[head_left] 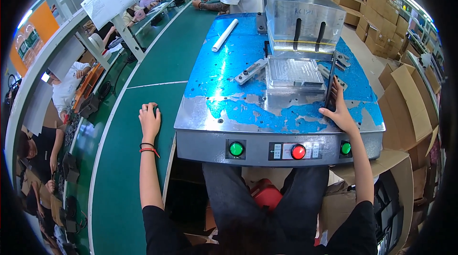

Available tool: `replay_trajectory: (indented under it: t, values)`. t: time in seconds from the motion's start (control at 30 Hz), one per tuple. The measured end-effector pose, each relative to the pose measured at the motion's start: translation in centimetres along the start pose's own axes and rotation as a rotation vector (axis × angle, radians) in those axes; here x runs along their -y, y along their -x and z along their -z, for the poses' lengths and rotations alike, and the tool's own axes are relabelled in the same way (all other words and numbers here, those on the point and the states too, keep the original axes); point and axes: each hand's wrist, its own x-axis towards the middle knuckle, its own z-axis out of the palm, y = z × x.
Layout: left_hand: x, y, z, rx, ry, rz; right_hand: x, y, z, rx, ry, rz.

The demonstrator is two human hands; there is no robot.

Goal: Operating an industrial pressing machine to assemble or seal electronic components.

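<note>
My right hand (339, 110) grips a thin black flat part (331, 85), held on edge on the machine's blue-covered metal table (224, 71), just right of the ribbed metal fixture plate (293, 71). My left hand (149, 120) rests palm down on the green conveyor belt (143, 92), left of the machine; something small and dark shows at its fingertips, and whether it is held is unclear. A metal press head (303, 22) hangs above the fixture.
A white tube (224, 35) lies at the back of the blue table. Green (236, 149), red (298, 151) and green (346, 148) buttons line the front panel. Cardboard boxes (405, 102) stand at right. Other people work along the belt at left and far end.
</note>
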Motion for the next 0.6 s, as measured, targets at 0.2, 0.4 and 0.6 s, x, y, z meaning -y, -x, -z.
replay_trajectory:
  t: [0.2,0.4,0.6]
  values:
    - [0.9,0.4,0.0,0.001,-0.012,0.01,-0.4,0.0,0.1,-0.112,-0.133,0.127]
    - [0.1,-0.2,-0.1,-0.012,0.01,0.009,-0.5,5.4,3.1,0.529,-0.28,0.23]
    - [0.6,0.1,-0.4,-0.029,0.018,0.019,18.2,3.9,-3.6,0.874,0.726,0.66]
